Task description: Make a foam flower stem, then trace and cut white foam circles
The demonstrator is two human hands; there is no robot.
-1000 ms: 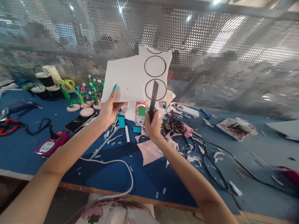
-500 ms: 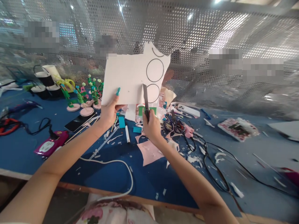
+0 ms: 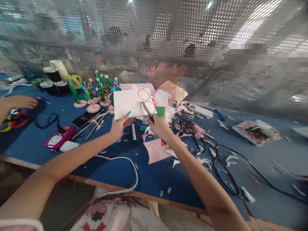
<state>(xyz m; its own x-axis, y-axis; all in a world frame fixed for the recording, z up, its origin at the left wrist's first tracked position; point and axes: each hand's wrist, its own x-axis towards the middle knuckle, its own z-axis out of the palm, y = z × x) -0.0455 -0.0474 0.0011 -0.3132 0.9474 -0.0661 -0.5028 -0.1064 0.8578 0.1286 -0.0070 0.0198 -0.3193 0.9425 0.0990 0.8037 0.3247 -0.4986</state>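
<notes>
A white sheet of paper with several drawn black circles tilts over the table. My left hand pinches its lower left edge, thumb on top. In my right hand is a pair of scissors, its blade lying over the sheet beside the lowest circle. The scissors' handle is mostly hidden by my fingers. Beneath my hands lie pink paper, a green piece and a white stick-like piece.
Craft flowers on pink discs and a phone stand and lie left of the sheet. Another person's hand is by red-handled scissors at far left. Cables and paper scraps spread right. A perforated metal screen rises behind.
The sheet has come down and tilted flatter, with both my hands still on sheet and scissors. Another person's hand has appeared at the left. My view has shifted slightly.
</notes>
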